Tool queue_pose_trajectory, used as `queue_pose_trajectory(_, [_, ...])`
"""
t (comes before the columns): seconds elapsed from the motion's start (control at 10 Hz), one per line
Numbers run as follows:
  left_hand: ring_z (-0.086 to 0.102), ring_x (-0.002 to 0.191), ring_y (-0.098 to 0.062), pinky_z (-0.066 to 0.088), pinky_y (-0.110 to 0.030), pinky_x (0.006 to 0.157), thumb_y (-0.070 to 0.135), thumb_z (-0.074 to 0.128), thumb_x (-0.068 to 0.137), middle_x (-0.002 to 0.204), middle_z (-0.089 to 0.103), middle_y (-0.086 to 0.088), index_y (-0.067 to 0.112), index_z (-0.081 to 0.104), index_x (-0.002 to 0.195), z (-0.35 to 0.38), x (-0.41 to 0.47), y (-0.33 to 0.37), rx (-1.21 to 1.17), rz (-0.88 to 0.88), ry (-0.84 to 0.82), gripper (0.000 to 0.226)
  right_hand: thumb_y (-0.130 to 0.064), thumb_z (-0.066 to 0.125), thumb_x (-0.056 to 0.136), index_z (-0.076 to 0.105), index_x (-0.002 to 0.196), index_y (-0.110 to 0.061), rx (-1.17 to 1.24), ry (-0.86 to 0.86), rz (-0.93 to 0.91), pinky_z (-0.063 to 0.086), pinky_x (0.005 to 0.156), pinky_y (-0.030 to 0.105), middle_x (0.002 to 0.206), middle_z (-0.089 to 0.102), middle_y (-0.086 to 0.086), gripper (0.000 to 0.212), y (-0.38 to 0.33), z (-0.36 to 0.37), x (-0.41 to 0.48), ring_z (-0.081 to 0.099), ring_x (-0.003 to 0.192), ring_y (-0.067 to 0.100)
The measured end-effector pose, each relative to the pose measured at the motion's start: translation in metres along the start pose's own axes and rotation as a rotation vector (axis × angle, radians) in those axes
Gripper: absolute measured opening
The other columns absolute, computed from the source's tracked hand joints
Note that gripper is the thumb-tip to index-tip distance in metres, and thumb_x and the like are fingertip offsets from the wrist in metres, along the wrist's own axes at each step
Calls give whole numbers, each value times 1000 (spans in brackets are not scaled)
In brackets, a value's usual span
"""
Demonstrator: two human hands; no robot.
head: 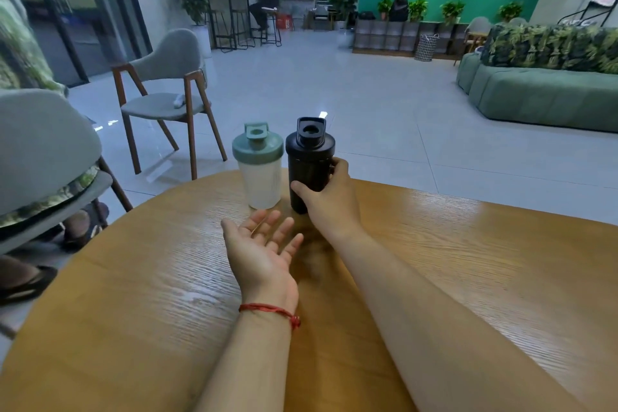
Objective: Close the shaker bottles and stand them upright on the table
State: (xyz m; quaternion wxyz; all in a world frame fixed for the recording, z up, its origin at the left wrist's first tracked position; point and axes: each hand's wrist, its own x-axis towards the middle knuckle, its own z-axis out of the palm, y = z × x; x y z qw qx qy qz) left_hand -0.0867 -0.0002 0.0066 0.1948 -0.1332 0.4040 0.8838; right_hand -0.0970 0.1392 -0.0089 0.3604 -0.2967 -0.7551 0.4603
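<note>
Now the right hand [329,191] wraps the upright black shaker bottle [309,164], while the nearer left hand [262,246], fingers spread palm-up, sits at seven o'clock.

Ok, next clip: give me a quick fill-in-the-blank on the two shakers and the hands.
1. The right hand grips the ____ shaker.
2. The left hand lies open, palm ____.
3. The green-lidded shaker stands to the ____ of the black one.
4. Both shakers stand ____ on the table.

Missing words: black; up; left; upright
</note>
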Motion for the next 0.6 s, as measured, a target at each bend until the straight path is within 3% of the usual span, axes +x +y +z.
queue_pose_trajectory(0.5, [73,107,-39,61,-50,80,57,32,108,123,69,-23,4,62,130,0,6,-3,-77,-20,-31,65,-36,87,89,45,152,-21,-16,-15,4,48,96,26,148,65,3,76,2,7,8,63,136,24])
queue_pose_trajectory(0.6, [73,108,-39,61,-51,82,58,33,108,124,69,-23,4,62,131,1,6,-4,-72,-28,-21,66,-39,87,89,39,159,-21,-7,-20,33,49,103,30,157,59,3,87,-1,5,4,58,143,25])
